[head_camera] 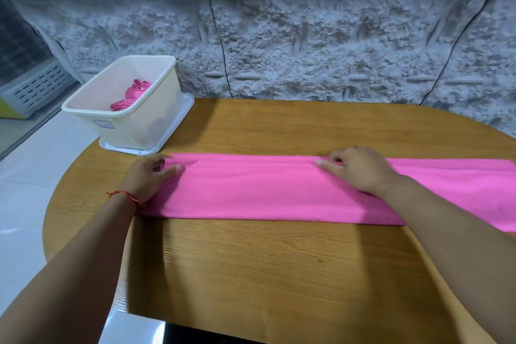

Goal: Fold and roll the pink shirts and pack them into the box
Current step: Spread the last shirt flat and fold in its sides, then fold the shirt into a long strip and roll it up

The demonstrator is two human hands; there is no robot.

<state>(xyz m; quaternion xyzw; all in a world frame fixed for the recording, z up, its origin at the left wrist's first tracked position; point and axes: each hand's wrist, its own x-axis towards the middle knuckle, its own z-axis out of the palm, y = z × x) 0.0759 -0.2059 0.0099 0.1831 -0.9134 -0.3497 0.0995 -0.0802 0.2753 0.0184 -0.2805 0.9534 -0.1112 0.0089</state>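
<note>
Head view: pink shirt [265,190] lies folded in a long flat strip across the table [251,260]. Box [139,126] with rolled shirts [131,93] sits far left. Left grip [148,176] pinches the strip's left end, right grip [360,170] pinches the far edge. I judge it light and limp, so hold edges, roll tight from an end.

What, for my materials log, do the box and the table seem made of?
Box: likely plastic, smooth off-white, slightly translucent, since dark shapes show through its wall. Table: wood or wood-look laminate, semi-gloss; grain lines show, which one is unclear.
</note>
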